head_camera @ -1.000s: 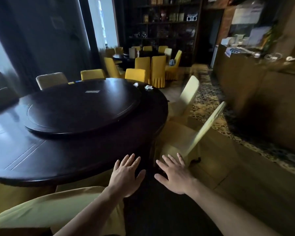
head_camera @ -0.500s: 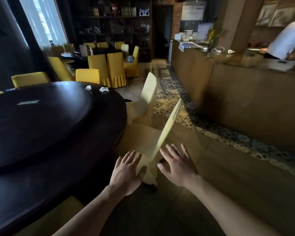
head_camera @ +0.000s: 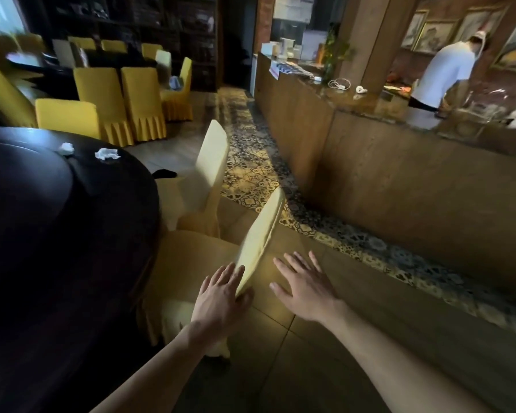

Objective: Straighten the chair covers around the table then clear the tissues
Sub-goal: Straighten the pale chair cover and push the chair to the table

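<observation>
Left hand moved onto chair cover, fingers spread; right hand beside, spread.

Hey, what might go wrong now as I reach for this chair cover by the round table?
1. Only the left hand meets the nearest chair back; the right hand is beside it, so a one-sided pull may skew the cover.
2. Two crumpled tissues lie near the table edge; bumping it might drop them.

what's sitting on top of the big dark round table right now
Two crumpled white tissues lie apart near the far edge of the round table: one and another to its right. The table's left part is out of frame, so anything there cannot be seen.
</observation>
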